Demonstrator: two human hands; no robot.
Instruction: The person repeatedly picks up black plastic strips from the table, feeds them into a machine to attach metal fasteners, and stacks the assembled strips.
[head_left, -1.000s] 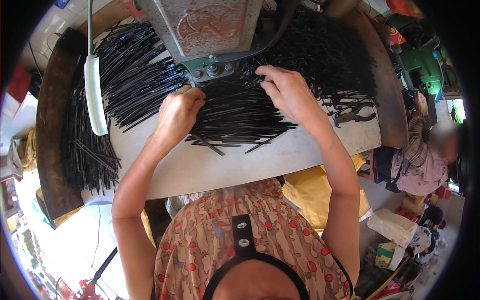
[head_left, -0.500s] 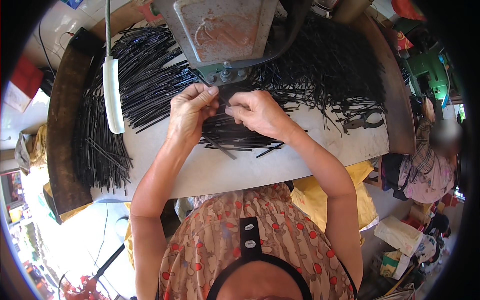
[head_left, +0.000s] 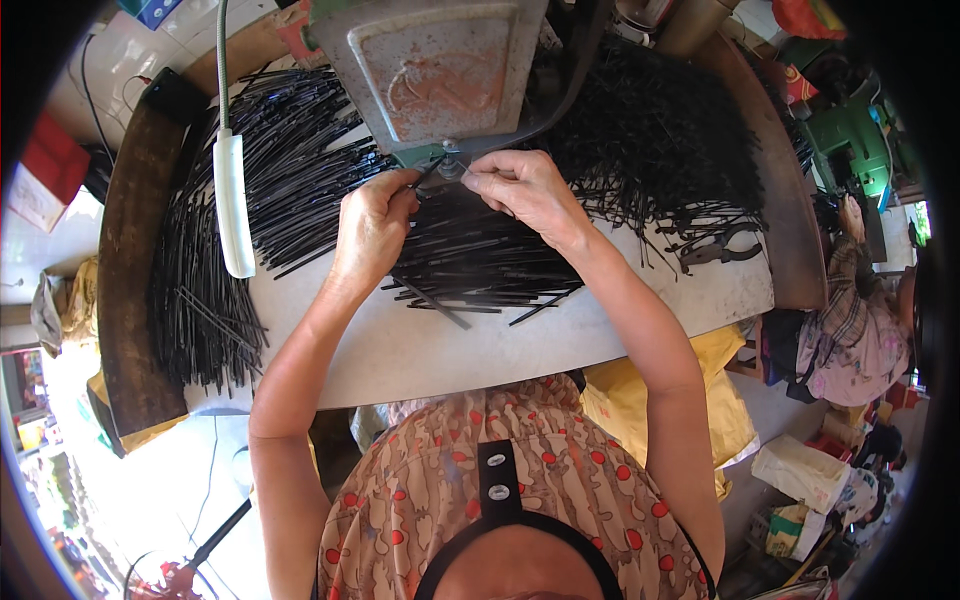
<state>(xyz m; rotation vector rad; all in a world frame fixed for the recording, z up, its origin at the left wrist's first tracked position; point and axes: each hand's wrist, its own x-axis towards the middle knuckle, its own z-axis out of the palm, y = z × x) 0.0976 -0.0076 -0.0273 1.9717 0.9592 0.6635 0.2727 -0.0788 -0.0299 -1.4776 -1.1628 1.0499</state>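
Under the head of a metal machine (head_left: 432, 80), both my hands are raised over heaped thin black strips (head_left: 480, 255). My left hand (head_left: 376, 222) is closed on a thin black strip (head_left: 430, 172), which slants up to the machine's lower end. Beside the bolt there, my right hand (head_left: 530, 195) has its thumb and fingers pinched together. What they hold, if anything, is hidden. Between the two hands lies a narrow gap.
A white lamp (head_left: 232, 205) hangs at the left on a bendable stem. Black pliers (head_left: 720, 247) lie at the right of the white table (head_left: 400, 360). A brown raised rim (head_left: 128, 290) curves around the table. Farther right sits another person (head_left: 850, 335).
My right hand has moved up and to the right, closer to the machine's bolt. The hands are farther apart, and the strip in my left hand now reaches up to the machine.
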